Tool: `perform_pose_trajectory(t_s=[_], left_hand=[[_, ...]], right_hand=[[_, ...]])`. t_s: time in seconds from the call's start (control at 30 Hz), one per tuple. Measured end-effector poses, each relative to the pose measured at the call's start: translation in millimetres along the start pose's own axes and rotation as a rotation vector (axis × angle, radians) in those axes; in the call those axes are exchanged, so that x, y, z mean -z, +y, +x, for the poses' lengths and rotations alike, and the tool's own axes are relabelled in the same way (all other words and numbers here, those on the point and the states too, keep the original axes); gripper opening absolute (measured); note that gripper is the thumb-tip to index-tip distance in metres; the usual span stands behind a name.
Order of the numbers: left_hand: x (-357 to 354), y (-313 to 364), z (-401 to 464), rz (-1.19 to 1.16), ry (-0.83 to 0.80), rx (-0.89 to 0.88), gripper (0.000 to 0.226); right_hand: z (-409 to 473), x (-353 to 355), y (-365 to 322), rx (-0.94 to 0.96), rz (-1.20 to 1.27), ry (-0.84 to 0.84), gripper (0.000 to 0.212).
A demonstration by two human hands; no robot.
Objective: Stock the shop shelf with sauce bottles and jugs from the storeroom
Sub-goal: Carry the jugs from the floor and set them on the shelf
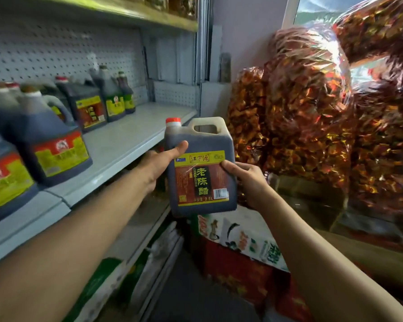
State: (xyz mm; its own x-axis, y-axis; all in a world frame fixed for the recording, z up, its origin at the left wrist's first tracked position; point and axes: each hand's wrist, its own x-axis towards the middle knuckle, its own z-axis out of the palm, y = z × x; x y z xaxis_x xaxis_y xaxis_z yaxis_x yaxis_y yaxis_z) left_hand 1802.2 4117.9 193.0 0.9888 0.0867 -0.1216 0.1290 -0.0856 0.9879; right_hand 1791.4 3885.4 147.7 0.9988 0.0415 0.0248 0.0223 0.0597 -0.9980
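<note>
Vinegar jug [200,168] between both hands, fingers mostly hidden behind it, thumbs pressed on front.

Held jug [199,168]: translucent plastic, smooth, dark liquid showing through; cap orange-red plastic.
Jug label [201,177]: glossy printed paper or film, yellow-edged.
Shelf [116,147]: pale painted metal, smooth, faint sheen.
Back panel [56,54]: perforated metal sheet, matt grey-white.
Jugs on shelf [54,140]: dark smooth plastic with shiny labels.
Big bags [312,112]: clear crinkled plastic film, very glossy, filled with shiny foil-like red and gold wrappers.
Carton [240,242]: printed cardboard, matt.
</note>
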Motion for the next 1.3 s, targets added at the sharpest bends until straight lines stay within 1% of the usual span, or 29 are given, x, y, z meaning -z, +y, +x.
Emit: perform_pose_trajectory(t_s=[0.1, 0.2, 0.27, 0.33, 0.4, 0.43, 0.47, 0.5, 0.53, 0.63, 0.67, 0.7, 0.8, 0.87, 0.93, 1.03, 1.07, 1.2, 1.27, 1.3], left_hand=[[25, 8, 49, 0.026, 0.095, 0.014, 0.054], [50, 15, 103, 0.083, 0.207, 0.000, 0.057], [69, 19, 136, 0.102, 0.283, -0.042, 0.060], [86, 27, 165, 0.141, 0.385, -0.044, 0.057], [101, 36, 184, 0.177, 0.478, -0.030, 0.054], [108, 40, 193, 0.181, 0.518, -0.041, 0.063], [118, 40, 205, 0.179, 0.561, -0.061, 0.078], [126, 40, 214, 0.170, 0.599, -0.082, 0.090], [134, 38, 222, 0.163, 0.630, -0.091, 0.086], [151, 35, 240, 0.163, 0.710, -0.104, 0.035], [157, 33, 245, 0.165, 0.743, -0.107, 0.025], [162, 30, 248, 0.174, 0.773, -0.112, 0.022], [177, 24, 255, 0.156, 0.860, -0.122, 0.033], [183, 21, 260, 0.137, 0.923, -0.125, 0.035], [187, 16, 267, 0.169, 1.041, -0.125, 0.036], [191, 8, 279, 0.207, 1.267, -0.139, 0.050], [191, 7, 282, 0.204, 1.327, -0.144, 0.055], [195, 8, 295, 0.152, 1.459, -0.141, 0.074], [200, 9, 301, 0.153, 1.503, -0.135, 0.078], [203, 8, 304, 0.160, 1.523, -0.128, 0.077]], right_hand=[[71, -25, 0, -0.002, 0.050, -0.074, 0.028], [157, -53, 8, 0.023, 0.036, -0.179, 0.035], [214, -76, 9, 0.034, 0.030, -0.261, 0.032], [266, -102, 6, 0.025, 0.041, -0.364, 0.027], [307, -128, 3, 0.012, 0.043, -0.459, 0.038], [326, -141, 4, 0.006, 0.045, -0.516, 0.046], [343, -154, 5, -0.005, 0.043, -0.567, 0.050], [358, -166, 6, -0.017, 0.041, -0.612, 0.050], [373, -178, 8, -0.022, 0.041, -0.657, 0.047], [405, -210, 13, 0.001, 0.084, -0.794, 0.030], [414, -219, 16, 0.013, 0.105, -0.835, 0.029], [423, -229, 19, 0.030, 0.122, -0.878, 0.031], [446, -258, 32, 0.058, 0.180, -0.981, 0.043], [458, -275, 37, 0.079, 0.176, -1.033, 0.048], [467, -293, 40, 0.090, 0.168, -1.066, 0.058], [473, -318, 44, 0.080, 0.155, -1.098, 0.083], [474, -326, 45, 0.078, 0.155, -1.108, 0.088], [474, -355, 46, 0.098, 0.142, -1.161, 0.092], [475, -366, 46, 0.117, 0.122, -1.187, 0.086], [476, -371, 46, 0.133, 0.105, -1.197, 0.079]])
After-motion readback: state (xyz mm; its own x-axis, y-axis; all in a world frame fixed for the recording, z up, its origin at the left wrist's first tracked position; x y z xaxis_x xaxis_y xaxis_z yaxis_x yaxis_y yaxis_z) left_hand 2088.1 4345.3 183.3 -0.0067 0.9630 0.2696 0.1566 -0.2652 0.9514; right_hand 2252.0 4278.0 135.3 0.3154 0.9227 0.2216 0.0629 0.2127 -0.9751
